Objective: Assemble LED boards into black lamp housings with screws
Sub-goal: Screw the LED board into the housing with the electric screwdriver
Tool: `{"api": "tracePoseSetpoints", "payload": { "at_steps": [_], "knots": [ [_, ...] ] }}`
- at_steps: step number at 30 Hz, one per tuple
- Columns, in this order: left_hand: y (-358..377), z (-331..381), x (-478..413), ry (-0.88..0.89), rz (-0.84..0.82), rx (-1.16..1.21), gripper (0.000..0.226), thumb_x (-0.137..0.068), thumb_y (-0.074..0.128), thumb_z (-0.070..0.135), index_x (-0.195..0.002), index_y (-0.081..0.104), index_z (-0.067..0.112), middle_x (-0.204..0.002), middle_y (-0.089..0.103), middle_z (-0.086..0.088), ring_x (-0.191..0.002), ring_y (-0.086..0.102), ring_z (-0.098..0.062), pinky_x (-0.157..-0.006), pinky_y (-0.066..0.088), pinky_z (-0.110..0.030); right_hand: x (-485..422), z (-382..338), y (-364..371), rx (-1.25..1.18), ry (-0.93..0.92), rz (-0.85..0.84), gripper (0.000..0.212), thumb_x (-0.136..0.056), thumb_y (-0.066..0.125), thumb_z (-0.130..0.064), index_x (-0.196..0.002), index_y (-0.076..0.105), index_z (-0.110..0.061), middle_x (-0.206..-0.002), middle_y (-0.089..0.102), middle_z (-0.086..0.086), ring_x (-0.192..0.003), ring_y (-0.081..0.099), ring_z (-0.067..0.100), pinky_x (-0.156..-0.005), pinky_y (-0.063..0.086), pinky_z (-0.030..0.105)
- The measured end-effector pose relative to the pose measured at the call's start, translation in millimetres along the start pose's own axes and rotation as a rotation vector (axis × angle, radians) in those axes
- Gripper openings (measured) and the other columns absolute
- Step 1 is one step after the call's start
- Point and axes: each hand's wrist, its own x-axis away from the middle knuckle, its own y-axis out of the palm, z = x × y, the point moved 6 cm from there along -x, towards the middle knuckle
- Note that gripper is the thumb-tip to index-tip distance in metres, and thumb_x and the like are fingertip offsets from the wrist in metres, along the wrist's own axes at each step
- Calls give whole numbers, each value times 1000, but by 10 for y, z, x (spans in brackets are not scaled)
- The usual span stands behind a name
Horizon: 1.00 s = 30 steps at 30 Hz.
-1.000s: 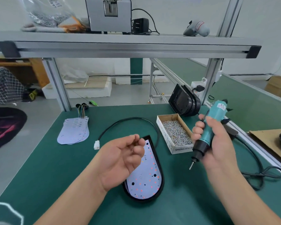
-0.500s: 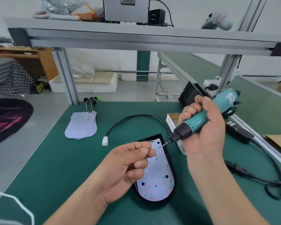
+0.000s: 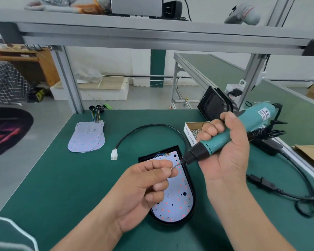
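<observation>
The left hand (image 3: 143, 185) pinches what looks like 1 silver screw (image 3: 171, 168) at the bit of a teal electric screwdriver (image 3: 243, 129) gripped by the right hand (image 3: 225, 153). The white LED board (image 3: 176, 205) lies inside the black rounded lamp housing (image 3: 145, 158) on the green surface (image 3: 80, 178).

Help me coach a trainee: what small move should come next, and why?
Probably seat the screw on the bit and release it: the left hand pinches it at the tip of the screwdriver the right hand grips, both above the LED board lying in its black housing.
</observation>
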Motion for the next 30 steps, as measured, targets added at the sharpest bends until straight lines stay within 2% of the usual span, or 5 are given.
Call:
{"api": "tracePoseSetpoints", "payload": {
  "at_steps": [13,16,20,30],
  "knots": [
    [-7,32,7,90,64,-160,23,-77,84,7,-99,80,4,-98,74,-21,-54,40,-11,-44,34,-19,-2,-7,5,54,-2,-57,15,-102,59,-18,-87,61,-20,-71,44,-6,-58,45,10,-52,43,21],
    [-22,38,2,116,88,-191,24,-76,84,9,-99,79,3,-97,75,-21,-53,39,-11,-45,34,-20,12,-13,22,74,-19,-92,12,-101,60,-19,-89,61,-21,-71,45,-5,-59,46,10,-53,43,21],
    [-39,66,10,182,128,-282,20,-75,83,12,-95,82,11,-94,77,-21,-52,37,-11,-46,34,-19,37,8,43,89,-40,-113,4,-101,64,-20,-97,62,-19,-71,47,-4,-60,48,11,-55,44,22],
    [-38,74,14,232,134,-320,19,-80,79,17,-98,82,16,-99,79,-19,-53,38,-11,-47,34,-21,-16,103,-155,7,36,109,15,-98,69,-22,-85,63,-17,-70,48,-4,-59,49,11,-54,47,22]
  ]
}}
